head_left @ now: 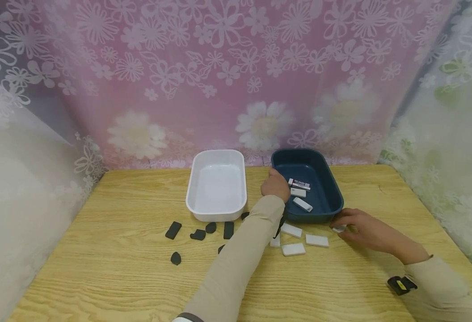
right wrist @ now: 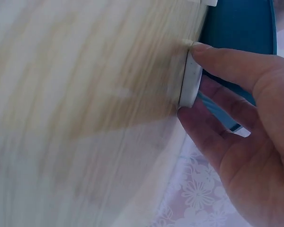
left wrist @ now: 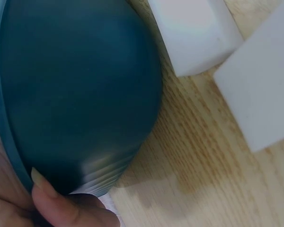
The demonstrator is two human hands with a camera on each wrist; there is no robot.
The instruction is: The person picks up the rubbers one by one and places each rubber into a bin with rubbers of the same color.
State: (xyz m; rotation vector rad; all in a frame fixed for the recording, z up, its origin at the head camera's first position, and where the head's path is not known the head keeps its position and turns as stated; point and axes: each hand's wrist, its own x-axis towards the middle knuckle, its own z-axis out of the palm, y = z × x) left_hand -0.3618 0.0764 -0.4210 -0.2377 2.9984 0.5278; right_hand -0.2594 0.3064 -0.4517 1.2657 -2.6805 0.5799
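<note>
Find L hand at left side of blue tub. Rate L grip as clasping rim, w/ thumb seen at edge in left wrist view; prob. to steady tub vs. sliding.

Find R hand off tub's near right corner. Rate R grip as pinching one wht pc btwn thumb at one end and fingertip at the other; prob. held by ends for secure purchase on a small, smooth block. Locate said wht pc just outside tub, low by near right corner. Cannot confirm contact w/ tub wall.

Inside tub, log at least three lt-coloured pcs, incl. one w/ dark printing. On table, nr tub's near wall, count four loose blocks, one partly behind L sleeve.

To the left, log wht tub, standing apart from blue tub. In front of same, note blk pcs of mixed shapes; exact count n/a due to sleeve. Judge loose layout as grouped by colour: lt nr blue tub, dk nr wht tub, prob. for easy reach.
</note>
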